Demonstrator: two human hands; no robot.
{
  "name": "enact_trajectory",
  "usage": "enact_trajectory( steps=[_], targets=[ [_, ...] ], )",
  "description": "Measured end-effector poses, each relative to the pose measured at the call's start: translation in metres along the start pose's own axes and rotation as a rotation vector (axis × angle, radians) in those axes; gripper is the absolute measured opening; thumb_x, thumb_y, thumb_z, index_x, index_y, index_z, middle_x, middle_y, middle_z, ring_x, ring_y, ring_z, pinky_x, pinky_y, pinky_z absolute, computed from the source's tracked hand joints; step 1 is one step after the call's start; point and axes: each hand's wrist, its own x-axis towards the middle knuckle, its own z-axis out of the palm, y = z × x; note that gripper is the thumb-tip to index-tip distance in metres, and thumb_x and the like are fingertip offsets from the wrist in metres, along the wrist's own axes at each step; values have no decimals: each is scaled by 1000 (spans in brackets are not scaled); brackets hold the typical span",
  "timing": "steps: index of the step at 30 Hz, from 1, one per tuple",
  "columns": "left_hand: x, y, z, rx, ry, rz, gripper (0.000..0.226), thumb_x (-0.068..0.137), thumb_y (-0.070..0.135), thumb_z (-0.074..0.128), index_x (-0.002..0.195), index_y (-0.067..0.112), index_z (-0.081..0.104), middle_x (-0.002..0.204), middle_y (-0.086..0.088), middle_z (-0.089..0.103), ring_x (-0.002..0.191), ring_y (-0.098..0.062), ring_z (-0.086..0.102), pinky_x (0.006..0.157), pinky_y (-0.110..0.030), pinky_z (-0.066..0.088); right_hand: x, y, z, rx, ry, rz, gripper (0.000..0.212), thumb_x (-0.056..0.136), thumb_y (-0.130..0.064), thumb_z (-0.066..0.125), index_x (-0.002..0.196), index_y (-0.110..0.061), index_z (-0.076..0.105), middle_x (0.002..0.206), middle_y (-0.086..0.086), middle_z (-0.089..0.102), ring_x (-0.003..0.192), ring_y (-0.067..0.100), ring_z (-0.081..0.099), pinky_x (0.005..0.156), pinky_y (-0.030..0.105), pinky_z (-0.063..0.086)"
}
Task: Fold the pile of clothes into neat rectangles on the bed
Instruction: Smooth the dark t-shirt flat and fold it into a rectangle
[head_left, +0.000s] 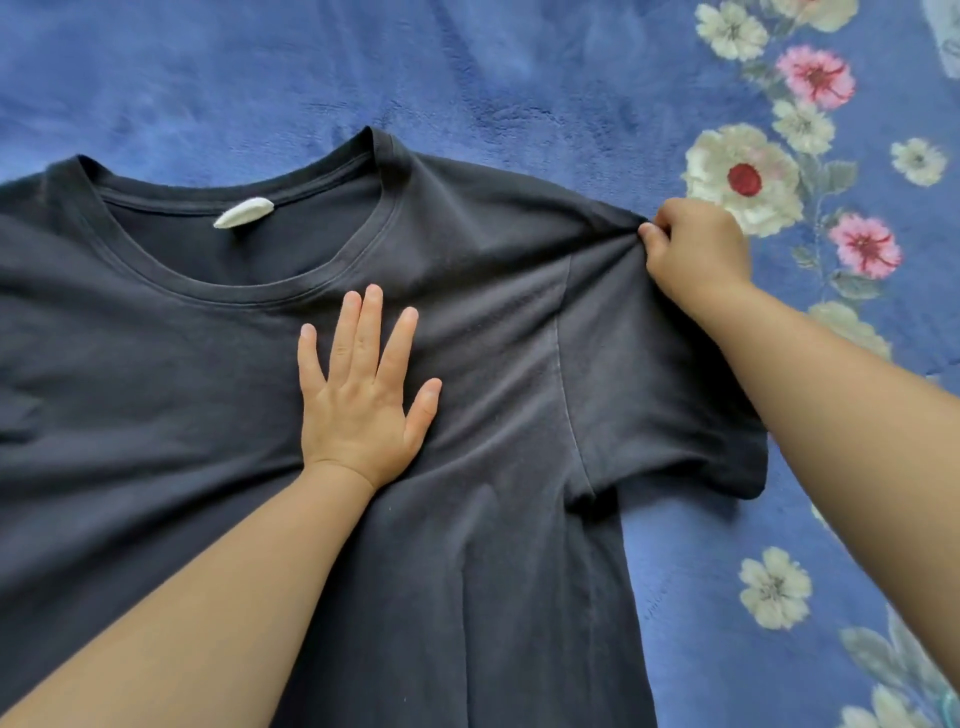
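While the shirt is lying spread face-up on the bed, I'm judging we're right at the start: no fold made yet. I'm pressing my left hand flat, fingers splayed wide, on the chest, and my right hand is pinching the shoulder seam, tugging the sleeve out. Both sides and the bottom are looking unfolded; no pile is showing.

Soft, even daylight — bright, no glare, only faint shadows; focus is sharp mid-frame — wide-angle stretch bends the edges.
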Motion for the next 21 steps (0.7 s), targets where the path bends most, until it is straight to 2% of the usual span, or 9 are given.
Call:
enact_trajectory(
  steps=[3, 5, 8, 10, 11, 12, 14, 18, 21],
  targets=[
    [4, 1, 0, 14, -106, -19, 63, 83, 44, 33, 133, 8, 47, 143, -18, 40, 134, -31, 28, 106, -47, 3, -3, -10, 13, -76, -25, 22, 28, 97, -24, 41, 110, -3, 55, 117, 21, 56, 114, 38, 45, 93, 44, 35],
    [4, 2, -2, 19, -171, -54, 68, 83, 47, 25, 137, 10, 44, 148, -14, 33, 138, -30, 25, 108, -43, -3, -5, -8, 11, -65, -74, 16, 32, 96, -31, 43, 113, -5, 52, 119, 20, 55, 116, 37, 45, 95, 45, 34],
    [3, 3, -4, 43, -196, -87, 76, 81, 52, 13, 143, 15, 34, 154, -8, 20, 143, -24, 13, 108, -41, -12, -19, 15, -10, 10, -93, 94, 59, 84, -52, 55, 126, -11, 45, 127, 16, 52, 122, 36, 43, 99, 47, 32],
    [4, 4, -4, 59, -191, -85, 79, 79, 53, 8, 145, 17, 29, 156, -5, 15, 144, -22, 7, 108, -40, -14, -37, 39, -23, 114, -8, 276, 77, 76, -58, 62, 132, -10, 40, 133, 17, 47, 125, 33, 42, 102, 45, 34],
    [5, 4, -4, 62, -192, -84, 80, 78, 53, 6, 146, 17, 28, 156, -5, 14, 144, -21, 6, 108, -41, -15, -49, 47, -27, 241, 13, 408, 75, 75, -58, 64, 128, -10, 43, 130, 16, 48, 121, 27, 49, 98, 37, 41],
    [4, 3, -4, 59, -191, -86, 80, 78, 53, 6, 146, 17, 28, 156, -5, 14, 144, -21, 6, 108, -41, -14, -64, 53, -28, 442, -10, 555, 64, 75, -58, 65, 119, -14, 49, 122, 11, 52, 105, 15, 60, 85, 26, 49],
    [4, 3, -3, 63, -180, -86, 79, 79, 53, 7, 146, 17, 29, 156, -5, 15, 144, -22, 7, 108, -42, -13, -90, 57, -21, 855, -134, 786, 44, 77, -53, 65, 105, -23, 52, 107, -1, 56, 76, 2, 61, 56, 19, 46],
    [3, 5, -4, 55, -191, -80, 69, 87, 51, 16, 147, 19, 24, 157, -3, 8, 145, -20, 1, 110, -43, -13, -114, 50, -4, 1239, -314, 760, 20, 83, -31, 64, 97, -17, 62, 80, -10, 71, 69, 3, 66, 53, 14, 51],
    [5, 6, -6, 51, -245, -93, 61, 95, 47, 28, 149, 21, 15, 158, 0, -1, 144, -17, -7, 111, -44, -13, -112, 42, -5, 1332, -238, 693, 21, 85, -14, 63, 106, -14, 61, 80, -4, 71, 72, 9, 68, 58, 22, 55]
  ],
)
